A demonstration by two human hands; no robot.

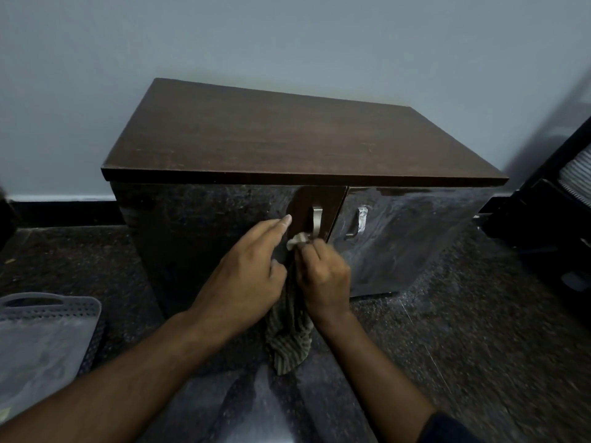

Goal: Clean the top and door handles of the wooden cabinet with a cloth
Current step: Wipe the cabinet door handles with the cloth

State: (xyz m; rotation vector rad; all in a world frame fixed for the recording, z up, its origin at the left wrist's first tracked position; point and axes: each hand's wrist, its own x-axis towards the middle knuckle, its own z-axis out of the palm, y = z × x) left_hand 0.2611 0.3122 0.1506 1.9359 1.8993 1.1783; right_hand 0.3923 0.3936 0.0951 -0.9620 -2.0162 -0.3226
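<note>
A dark wooden cabinet [287,135] stands against the wall, its glossy doors facing me. The left door's metal handle [316,222] is at the centre. My right hand [323,276] is closed on a striped cloth [289,340], pressing a bunched end against the bottom of that handle; the rest of the cloth hangs below my hands. Just left of the handle, my left hand [249,270] rests its extended fingers flat on the left door. On the right door sits a second metal handle [358,223], untouched.
A grey perforated plastic basket [41,340] sits on the dark speckled floor at the lower left. A black piece of furniture or appliance [556,219] stands close to the cabinet's right side. A pale wall with a dark skirting runs behind.
</note>
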